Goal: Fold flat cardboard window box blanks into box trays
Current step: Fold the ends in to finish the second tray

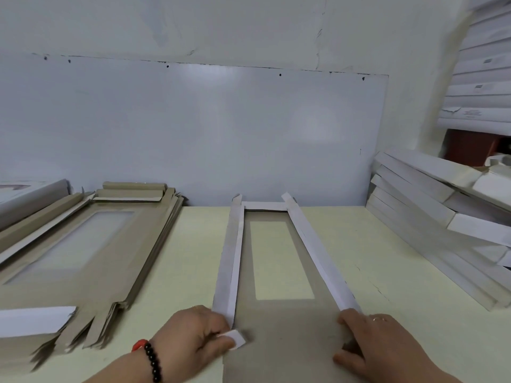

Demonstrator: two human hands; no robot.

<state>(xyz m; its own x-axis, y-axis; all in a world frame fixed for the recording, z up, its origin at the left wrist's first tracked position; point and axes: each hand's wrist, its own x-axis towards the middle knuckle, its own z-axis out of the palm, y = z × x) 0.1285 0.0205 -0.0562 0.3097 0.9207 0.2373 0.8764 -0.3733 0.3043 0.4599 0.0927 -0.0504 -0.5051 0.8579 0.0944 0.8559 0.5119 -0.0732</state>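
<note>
1. The left hand (193,334) pinches a small white tab (235,338) at the near left corner of the blank (282,322); the right hand (370,338) curls round the near end of the right wall (318,252).
2. The blank lies flat on the table (373,258), between the hands, with its left wall (229,261) and far wall raised.
3. It looks light, thin and easily creased; best held at the scored corners.
4. Both wrists lie low, fingers pointing inward.

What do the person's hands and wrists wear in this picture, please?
The left hand has a bracelet of black round beads with a red piece at the wrist. The right hand has a thin ring on one finger. No sleeves or gloves show.
</note>
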